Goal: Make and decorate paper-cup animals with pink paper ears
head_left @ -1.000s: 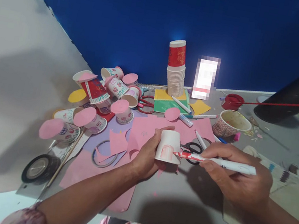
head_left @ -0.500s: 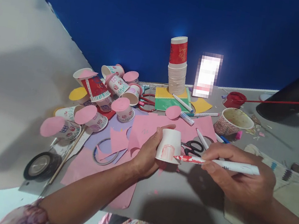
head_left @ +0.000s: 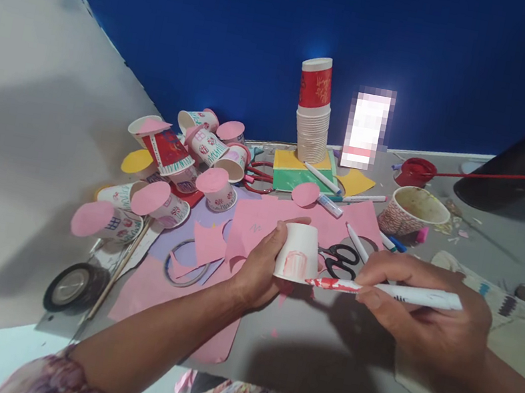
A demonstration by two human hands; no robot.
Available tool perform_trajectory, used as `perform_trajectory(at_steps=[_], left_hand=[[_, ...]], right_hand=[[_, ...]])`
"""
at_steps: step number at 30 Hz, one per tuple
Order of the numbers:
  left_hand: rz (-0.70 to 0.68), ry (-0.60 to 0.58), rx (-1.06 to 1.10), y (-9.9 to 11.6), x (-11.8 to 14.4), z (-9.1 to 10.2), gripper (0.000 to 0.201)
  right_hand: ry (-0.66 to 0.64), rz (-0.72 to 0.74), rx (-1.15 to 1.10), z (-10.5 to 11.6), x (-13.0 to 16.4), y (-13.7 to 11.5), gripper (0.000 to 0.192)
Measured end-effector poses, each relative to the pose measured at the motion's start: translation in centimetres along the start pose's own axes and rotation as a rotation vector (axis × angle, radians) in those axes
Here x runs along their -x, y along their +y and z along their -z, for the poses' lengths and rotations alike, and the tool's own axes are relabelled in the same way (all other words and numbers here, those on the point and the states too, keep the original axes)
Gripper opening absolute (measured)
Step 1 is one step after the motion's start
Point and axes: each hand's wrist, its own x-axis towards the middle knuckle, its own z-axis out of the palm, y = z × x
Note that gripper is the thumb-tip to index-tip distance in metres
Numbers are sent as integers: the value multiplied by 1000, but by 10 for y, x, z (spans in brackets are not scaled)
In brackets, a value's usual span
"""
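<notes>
Paper cup point(head_left: 303, 241), white and rim-down, is held above the table point(head_left: 294, 365) by the left hand point(head_left: 257, 267), its thumb and fingers closed around the cup's left side. A pale red arch is coloured on the wall. The right hand point(head_left: 426, 307) pinches a white marker point(head_left: 402, 293), red nib at the cup's lower right edge; whether they touch I cannot tell. Black-handled scissors point(head_left: 340, 261) lie just behind the marker. Decorated paper cups point(head_left: 222, 200) with pink discs point(head_left: 153, 197) crowd the left; farther back rises a stack of cups point(head_left: 311, 134).
</notes>
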Motion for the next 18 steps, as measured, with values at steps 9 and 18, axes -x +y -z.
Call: perform_trajectory(at_steps=[9, 18], left_hand=[[-12, 5, -8, -2, 1, 1, 70], [-20, -15, -11, -2, 1, 0, 70]], right_hand=[[46, -51, 28, 0, -1, 1, 16], [27, -25, 13, 0, -1, 0, 16]])
